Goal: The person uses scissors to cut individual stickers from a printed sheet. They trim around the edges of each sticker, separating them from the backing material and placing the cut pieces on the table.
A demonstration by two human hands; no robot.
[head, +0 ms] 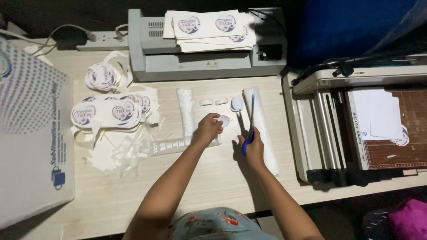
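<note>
The left hand (208, 129) pinches a small round white cut-out disc (224, 120) between thumb and fingertips, holding it just above the pale wooden tabletop (187, 186). The disc looks plain and glossy, with no print showing on the side that faces up. The right hand (252, 149) grips a pair of blue-handled scissors (249, 126), its fingers closed through the handle loops; the long steel blades point away from the person and stand slightly apart, just right of the disc.

Just beyond the disc lie 1 oval white cut-out (237, 104) and 2 small white rectangular pieces (213, 102) side by side. A long white strip of backing paper (186, 111) lies to the left of the hands, and another long white strip (262, 129) runs under the scissors. A clear plastic ruler (171, 146) lies across the table under the left forearm.

Further left sits a heap of white paper offcuts (120, 151) with printed round stickers in purple and red (106, 112) on top. A grey laminating machine (160, 53) stands at the back of the table, bearing a stack of printed sticker sheets (209, 29). A white paper cutter with a brown gridded bed (356, 129) fills the right side, and a large grey cardboard box (31, 133) stands at the left edge. Nothing lies between the hands and the disc.
</note>
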